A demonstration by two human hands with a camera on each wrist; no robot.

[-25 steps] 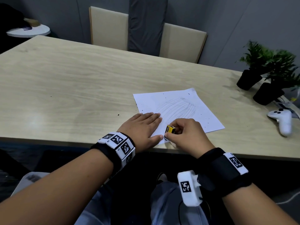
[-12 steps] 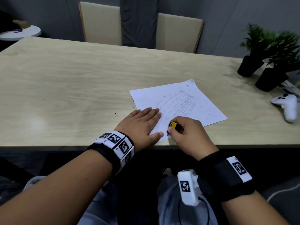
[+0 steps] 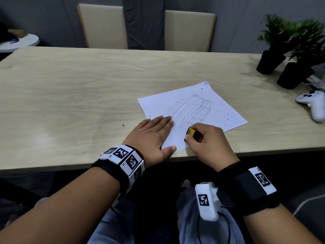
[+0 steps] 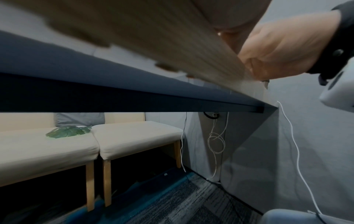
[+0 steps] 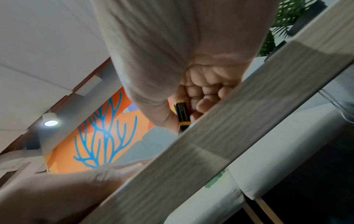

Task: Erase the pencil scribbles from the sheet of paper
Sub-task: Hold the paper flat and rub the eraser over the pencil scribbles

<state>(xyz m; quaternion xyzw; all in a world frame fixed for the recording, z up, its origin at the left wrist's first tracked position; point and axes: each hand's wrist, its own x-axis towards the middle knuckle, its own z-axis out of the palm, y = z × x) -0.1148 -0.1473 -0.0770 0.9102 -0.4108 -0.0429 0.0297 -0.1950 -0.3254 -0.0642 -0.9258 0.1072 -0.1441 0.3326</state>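
A white sheet of paper [image 3: 219, 110] lies skewed near the front edge of the wooden table [image 3: 79, 95], with grey pencil scribbles [image 3: 190, 110] across its middle. My left hand [image 3: 153, 134] lies flat with straight fingers on the sheet's near left corner. My right hand [image 3: 207, 140] grips an eraser in a yellow and black sleeve [image 3: 190, 132], its tip down on the paper at the scribbles' near edge. In the right wrist view the eraser [image 5: 182, 116] sits between thumb and curled fingers. The left wrist view shows mostly the table's underside.
Two potted plants [image 3: 288, 50] stand at the table's far right. A white game controller [image 3: 314, 104] lies beside them. Small dark eraser crumbs dot the paper and table. Beige chairs [image 3: 105, 25] stand beyond the far edge.
My right hand with the eraser has moved forward from the sheet's near edge to the bottom of the scribbles. The left hand stays flat on the paper.
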